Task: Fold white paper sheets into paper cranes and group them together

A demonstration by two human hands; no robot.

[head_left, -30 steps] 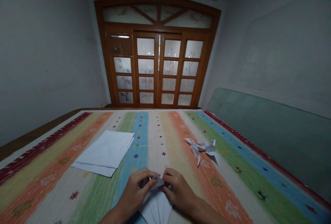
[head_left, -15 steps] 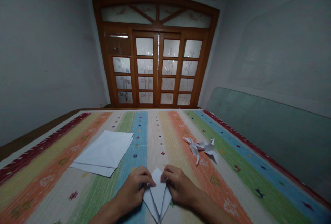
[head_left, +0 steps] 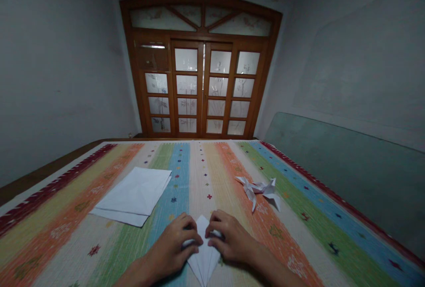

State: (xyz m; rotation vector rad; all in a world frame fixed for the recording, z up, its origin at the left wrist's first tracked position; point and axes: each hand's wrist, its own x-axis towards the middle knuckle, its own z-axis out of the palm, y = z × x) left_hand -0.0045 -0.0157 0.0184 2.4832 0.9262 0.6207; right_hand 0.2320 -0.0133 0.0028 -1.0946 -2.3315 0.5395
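A folded white paper [head_left: 203,265], pointed at both ends, lies on the striped cloth at the near edge, with crease lines running towards its near tip. My left hand [head_left: 177,245] is closed on its left side, fingers curled and fingertips on the paper. From the right, my right hand [head_left: 230,240] grips the opposite side, thumb and fingers bent over it. The fingertips of both hands almost meet across the middle. Part of each side of the paper is hidden under the fingers.
Left of my hands lies a small stack of square white sheets [head_left: 133,194]. Folded white paper birds [head_left: 259,188] sit to the right. Beneath everything is a striped tablecloth [head_left: 206,163]. A pale green panel [head_left: 332,154] stands along the right side, and wooden doors [head_left: 202,88] are beyond.
The paper's side flaps have moved inwards, and the open gaps along its centre piece have closed into creases. My fingertips have drawn closer together over its middle.
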